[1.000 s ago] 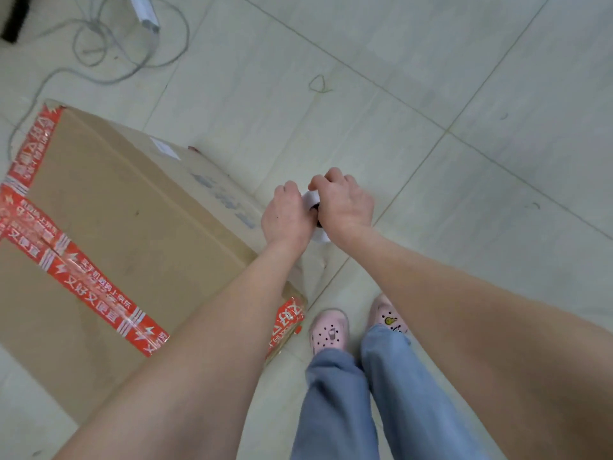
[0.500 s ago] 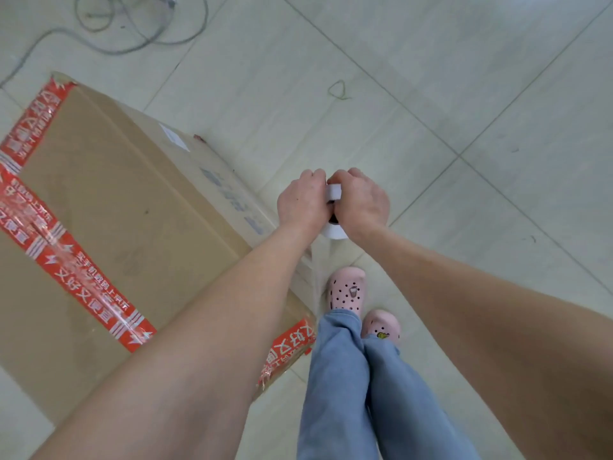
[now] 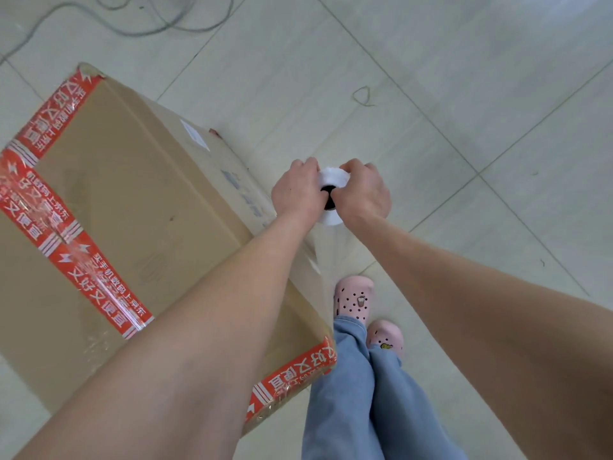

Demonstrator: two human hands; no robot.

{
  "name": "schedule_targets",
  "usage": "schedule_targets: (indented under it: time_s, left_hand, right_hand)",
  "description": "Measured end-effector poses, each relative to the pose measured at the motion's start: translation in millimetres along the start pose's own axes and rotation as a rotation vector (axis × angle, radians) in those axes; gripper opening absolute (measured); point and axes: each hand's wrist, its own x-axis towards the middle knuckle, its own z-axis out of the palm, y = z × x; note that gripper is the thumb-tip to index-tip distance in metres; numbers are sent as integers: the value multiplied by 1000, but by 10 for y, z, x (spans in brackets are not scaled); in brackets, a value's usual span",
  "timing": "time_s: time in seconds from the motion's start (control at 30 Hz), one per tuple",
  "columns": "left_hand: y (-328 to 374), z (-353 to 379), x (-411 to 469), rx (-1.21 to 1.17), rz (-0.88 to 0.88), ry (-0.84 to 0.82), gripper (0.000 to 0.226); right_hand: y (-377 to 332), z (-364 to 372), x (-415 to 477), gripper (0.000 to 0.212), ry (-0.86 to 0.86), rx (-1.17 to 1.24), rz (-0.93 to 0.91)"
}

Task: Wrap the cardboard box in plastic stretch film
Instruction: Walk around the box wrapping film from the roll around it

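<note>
A large brown cardboard box [image 3: 132, 207] sealed with red printed tape stands on the tiled floor at the left. Shiny clear film lies over its top and near corner. Both hands hold a white roll of stretch film [image 3: 332, 180] upright just past the box's right side. My left hand [image 3: 295, 194] grips the roll from the left, my right hand [image 3: 363, 194] grips it from the right. A sheet of clear film [image 3: 326, 257] stretches from the roll down and back to the box's near right edge.
Pale floor tiles [image 3: 464, 127] spread to the right and beyond the box. Grey cables [image 3: 159, 21] loop on the floor at the top left. My feet in pink clogs [image 3: 353, 300] and blue jeans stand close to the box's near right corner.
Both hands have carried the roll forward along the box's right side. My feet have stepped, and the box has shifted lower and to the right in view.
</note>
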Motion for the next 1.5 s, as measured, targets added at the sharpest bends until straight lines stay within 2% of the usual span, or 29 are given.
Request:
schedule_targets:
  time_s: [0.2,0.4,0.43,0.5,0.57,0.6,0.7,0.77,0.87,1.07,1.23,1.3,1.4,1.5]
  left_hand:
    - [24,-79,107,-113,-85,27,16]
    - [41,-124,127,-149,-126,84,26]
    - [62,-141,146,-130,-97,71,25]
    - [126,-181,196,-63,12,38,26]
    - [213,-211,219,-2,113,19,28]
    - [262,-211,232,30,155,14,28]
    - [404,-194,284,143,244,-10,30]
    - [447,-212,339,170,243,-6,28]
    - [392,-282,425,135,179,2,23]
    - [119,-488,534,-60,-145,44,13]
    - [26,-531,565,-185,-386,122,29]
    - [-12,-571,600,-166,-381,128,29]
    - [-8,-640,680,-34,-194,59,32]
    - [59,-667,756,89,-69,4,34]
  right_hand:
    - [-153,-141,202,37,-15,-113,-185]
    - [-212,-111,244,45,-45,-22,-268]
    - [-199,-92,223,47,-26,16,-226]
    - [-144,-74,218,47,10,137,-15]
    - [-71,-110,215,39,-3,270,210]
    - [-36,-144,227,36,-18,296,254]
    - [19,-235,298,29,-46,278,233]
    - [0,-266,338,29,-57,259,187]
    - [-103,-289,413,36,-70,169,87]
    - [-542,-287,559,46,-120,-102,-228]
    - [-806,-271,658,47,-161,-123,-399]
    - [-848,-227,665,46,-187,-100,-317]
    - [-820,-177,694,49,-280,16,-53]
    - [-801,-210,747,39,-328,48,-15]
